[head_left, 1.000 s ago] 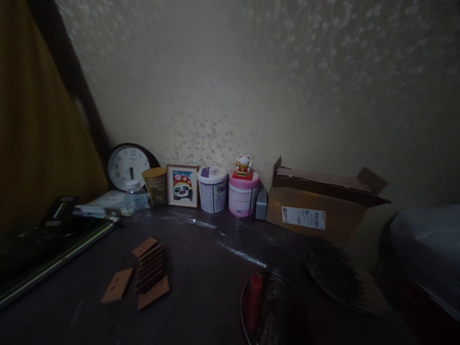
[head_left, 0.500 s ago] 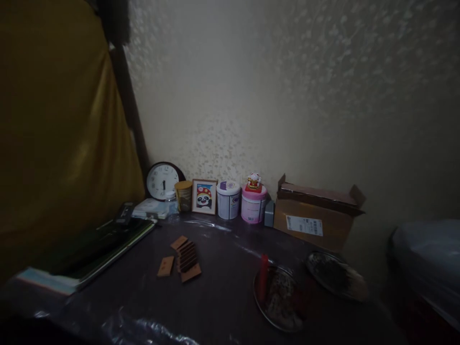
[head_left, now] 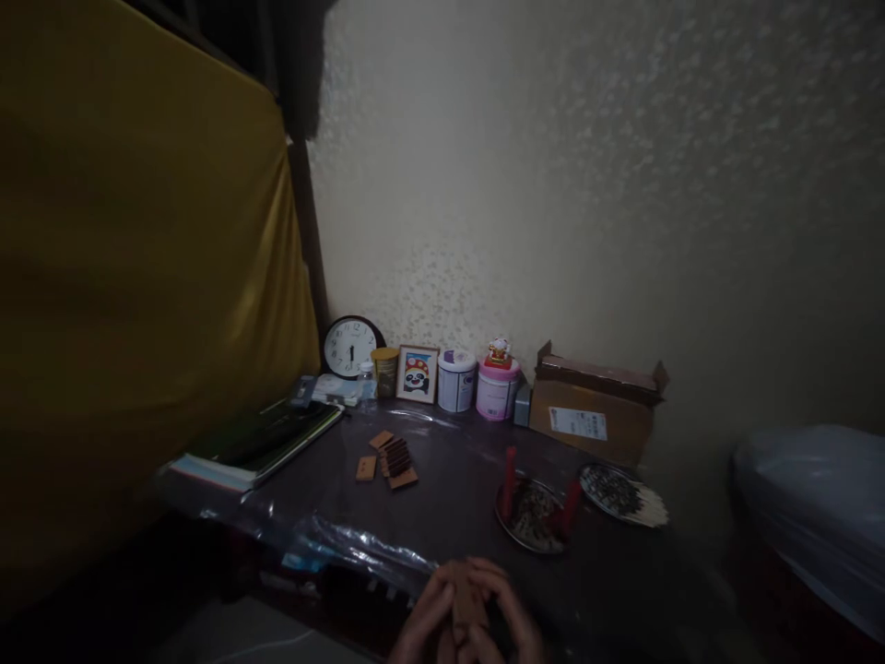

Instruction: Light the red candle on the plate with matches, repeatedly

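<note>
At the bottom edge of the head view, my left hand (head_left: 427, 620) and my right hand (head_left: 510, 620) come together in front of the table, fingers curled round a small brown flat piece (head_left: 467, 599) held between them. The room is dim and the hands are partly cut off by the frame. Farther off on the dark table (head_left: 442, 503) lies a stack of similar brown pieces (head_left: 392, 457) with loose ones beside it.
Two round plates (head_left: 532, 516) (head_left: 620, 493) hold dark bits and red candles. Along the wall stand a clock (head_left: 351, 346), a panda picture (head_left: 417, 373), tins (head_left: 456, 379) and a cardboard box (head_left: 595, 406). Books (head_left: 263, 443) lie left, beside a yellow curtain (head_left: 131, 304).
The view has pulled back from the table, so everything on it looks smaller. My two hands have come into sight at the bottom, holding a brown piece.
</note>
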Tool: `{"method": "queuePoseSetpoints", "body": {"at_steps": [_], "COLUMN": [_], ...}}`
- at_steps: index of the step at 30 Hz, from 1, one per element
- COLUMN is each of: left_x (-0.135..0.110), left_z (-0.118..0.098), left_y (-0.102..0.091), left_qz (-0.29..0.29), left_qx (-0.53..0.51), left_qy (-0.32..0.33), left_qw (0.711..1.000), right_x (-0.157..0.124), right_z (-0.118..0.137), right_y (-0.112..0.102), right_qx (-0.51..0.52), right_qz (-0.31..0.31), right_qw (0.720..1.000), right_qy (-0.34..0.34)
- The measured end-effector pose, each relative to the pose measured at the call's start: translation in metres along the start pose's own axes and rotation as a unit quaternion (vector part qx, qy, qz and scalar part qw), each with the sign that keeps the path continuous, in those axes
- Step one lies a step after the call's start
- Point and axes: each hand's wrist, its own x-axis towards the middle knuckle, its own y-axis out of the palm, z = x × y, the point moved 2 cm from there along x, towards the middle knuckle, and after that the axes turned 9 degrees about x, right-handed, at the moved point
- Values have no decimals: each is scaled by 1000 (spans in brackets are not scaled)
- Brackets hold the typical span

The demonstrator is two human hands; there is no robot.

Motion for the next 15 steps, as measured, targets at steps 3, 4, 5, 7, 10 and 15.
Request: {"method": "queuePoseSetpoints", "body": {"at_steps": [3,4,5,7,10,15], "left_x": [0,0,0,0,2,0], "left_z": [5,7,8,10,13,15], "left_y": [-1,-1,-1,-2,-2,2], "left_qz": [-15,-17,-15,-7,3,20], "left_qx": [-52,-63,-68,-70,-68,-47], "left_qy": [-1,0,2,6,13,24], "left_qw": [999,998,998,998,998,998], "right_x": [1,2,3,3,2,-1], "right_z": [3,5,7,10,13,9], "right_y": [-2,-3,-4,-7,-9,-10], "right_qx": [25,28,29,26,27,29], "right_qz": [32,46,57,68,66,66], "right_qw": [998,997,996,995,995,994], "right_qy": [39,49,58,70,71,80]}}
